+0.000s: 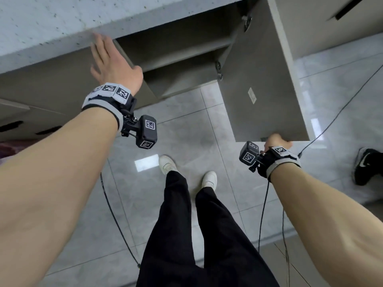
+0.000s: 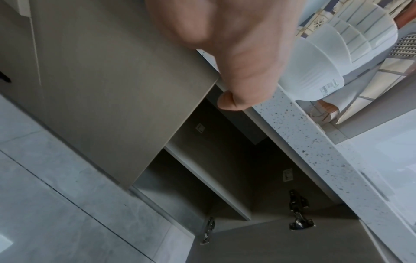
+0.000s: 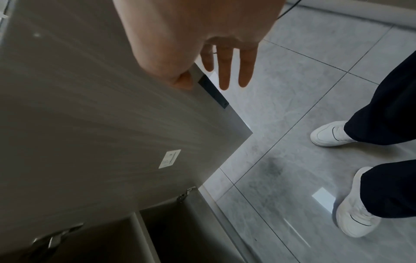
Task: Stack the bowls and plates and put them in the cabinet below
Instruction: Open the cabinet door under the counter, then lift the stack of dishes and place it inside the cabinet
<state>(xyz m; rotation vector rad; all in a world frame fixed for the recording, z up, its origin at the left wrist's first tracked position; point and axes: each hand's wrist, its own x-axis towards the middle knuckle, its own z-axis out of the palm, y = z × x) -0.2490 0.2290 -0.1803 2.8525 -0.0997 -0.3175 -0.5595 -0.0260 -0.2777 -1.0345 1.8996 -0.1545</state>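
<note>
Bowls [image 2: 319, 67], white and nested in a stack, are being kept on the speckled countertop [image 2: 310, 135] near its front edge, as the left wrist view shows; plates cannot be told apart there. Below the countertop, the cabinet [image 1: 182, 65] is standing open, with a shelf [image 2: 209, 179] dividing its inside.

At the left, the left door [image 2: 108, 92] is being touched at its top corner by the left hand [image 1: 113, 61], whose fingers are being held straight and together, the thumb [image 2: 234, 103] lying at the door's upper edge. Nothing is being gripped by that hand.

In the middle, white shoes [image 1: 167, 164] and black trousers [image 1: 186, 235] are being seen over the grey tiled floor [image 1: 145, 204].

At the right, the right door [image 1: 263, 90] is being held wide open by the right hand [image 1: 276, 140], which is gripping its outer edge: the thumb [image 3: 183, 81] is being pressed on the inner face while the fingers [image 3: 225, 71] are reaching down the other side. Metal hinges [image 1: 218, 66] are joining this door to the cabinet. Another person's black shoe [image 1: 364, 168] is resting on the floor at the far right.
</note>
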